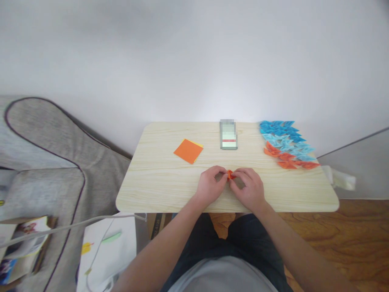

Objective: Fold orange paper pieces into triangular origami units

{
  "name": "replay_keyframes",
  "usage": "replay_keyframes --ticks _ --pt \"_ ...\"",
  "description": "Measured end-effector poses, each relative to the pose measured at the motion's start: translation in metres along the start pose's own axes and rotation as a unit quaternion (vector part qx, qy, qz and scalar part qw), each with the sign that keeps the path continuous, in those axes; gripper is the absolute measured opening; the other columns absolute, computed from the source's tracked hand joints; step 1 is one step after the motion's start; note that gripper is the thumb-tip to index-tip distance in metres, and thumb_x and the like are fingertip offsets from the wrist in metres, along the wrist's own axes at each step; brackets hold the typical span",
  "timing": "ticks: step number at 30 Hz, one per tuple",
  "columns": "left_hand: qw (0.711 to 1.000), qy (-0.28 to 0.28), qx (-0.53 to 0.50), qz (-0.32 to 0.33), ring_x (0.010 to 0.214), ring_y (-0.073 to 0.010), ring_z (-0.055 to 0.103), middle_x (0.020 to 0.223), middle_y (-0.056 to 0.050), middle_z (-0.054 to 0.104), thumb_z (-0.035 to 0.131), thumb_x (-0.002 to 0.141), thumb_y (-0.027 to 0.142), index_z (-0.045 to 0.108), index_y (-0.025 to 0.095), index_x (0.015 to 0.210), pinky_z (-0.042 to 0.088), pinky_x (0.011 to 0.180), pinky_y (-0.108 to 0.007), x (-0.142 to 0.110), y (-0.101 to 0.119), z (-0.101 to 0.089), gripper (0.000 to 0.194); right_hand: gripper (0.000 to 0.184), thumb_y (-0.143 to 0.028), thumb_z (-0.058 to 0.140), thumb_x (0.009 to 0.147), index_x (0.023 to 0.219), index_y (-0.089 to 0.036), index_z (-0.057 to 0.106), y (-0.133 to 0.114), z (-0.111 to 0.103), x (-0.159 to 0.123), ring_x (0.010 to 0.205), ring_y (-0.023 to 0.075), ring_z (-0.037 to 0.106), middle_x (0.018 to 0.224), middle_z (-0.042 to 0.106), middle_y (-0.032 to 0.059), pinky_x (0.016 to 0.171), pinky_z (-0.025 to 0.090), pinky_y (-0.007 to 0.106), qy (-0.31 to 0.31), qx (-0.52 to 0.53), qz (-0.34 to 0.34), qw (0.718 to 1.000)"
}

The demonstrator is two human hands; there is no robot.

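Observation:
Between my two hands, just above the front half of the table, is a small folded piece of orange paper [230, 174]. The fingertips of my left hand [212, 183] pinch its left side. My right hand [248, 186] pinches it from the right with thumb and fingers. Its exact folds are mostly covered by my fingers. Beyond my left hand lies a stack of square paper [188, 151], orange on top with a yellow edge showing. At the right end, rows of folded paper pieces [282, 142] lie in dark blue, light blue and orange.
A phone [229, 134] with a blurred screen lies near the back of the pale wooden table [158, 182], close to the wall. On the left stands a grey sofa [45, 134]. A white cable [100, 217] runs past the table's front left corner. White packaging [342, 179] sits off the right edge.

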State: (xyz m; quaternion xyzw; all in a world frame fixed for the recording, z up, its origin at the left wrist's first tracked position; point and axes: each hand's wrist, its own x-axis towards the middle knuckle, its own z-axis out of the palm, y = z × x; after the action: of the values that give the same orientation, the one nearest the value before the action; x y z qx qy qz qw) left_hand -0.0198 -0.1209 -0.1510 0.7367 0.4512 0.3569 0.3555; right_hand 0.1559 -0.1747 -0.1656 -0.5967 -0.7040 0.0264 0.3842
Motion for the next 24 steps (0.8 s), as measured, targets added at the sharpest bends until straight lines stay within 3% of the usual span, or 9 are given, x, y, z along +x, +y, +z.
replay_keyframes --ticks 8,17,24 --pt "0.996 -0.003 0.084 0.000 0.105 -0.0233 0.068 0.097 -0.001 0.078 0.070 0.086 0.017 0.073 0.025 0.089 0.046 0.103 -0.044 0.000 0.007 -0.009 0.009 0.013 -0.028 0.067 0.094 0.103 -0.023 0.075 -0.006 -0.004 0.004 0.100 0.0248 0.065 0.106 0.074 0.0071 0.085 0.049 0.041 -0.046 -0.040 -0.023 0.998" --pt "0.990 -0.014 0.134 0.029 0.105 -0.0238 0.066 0.103 -0.001 0.079 0.066 0.090 0.016 0.075 0.028 0.098 0.041 0.098 -0.045 -0.001 0.005 -0.012 0.017 0.015 -0.032 0.066 0.096 0.106 -0.026 0.075 -0.006 -0.009 0.006 0.099 0.0253 0.063 0.108 0.073 0.0068 0.081 0.045 0.040 -0.085 -0.076 -0.039 0.993" --pt "0.985 -0.040 0.155 0.071 0.105 -0.0221 0.066 0.102 0.001 0.080 0.062 0.091 0.013 0.075 0.027 0.092 0.039 0.099 -0.044 -0.001 0.008 -0.020 0.019 0.023 -0.037 0.067 0.096 0.115 -0.027 0.073 -0.009 -0.010 0.007 0.102 0.0267 0.062 0.112 0.072 0.0077 0.084 0.046 0.041 -0.100 -0.087 -0.043 0.990"
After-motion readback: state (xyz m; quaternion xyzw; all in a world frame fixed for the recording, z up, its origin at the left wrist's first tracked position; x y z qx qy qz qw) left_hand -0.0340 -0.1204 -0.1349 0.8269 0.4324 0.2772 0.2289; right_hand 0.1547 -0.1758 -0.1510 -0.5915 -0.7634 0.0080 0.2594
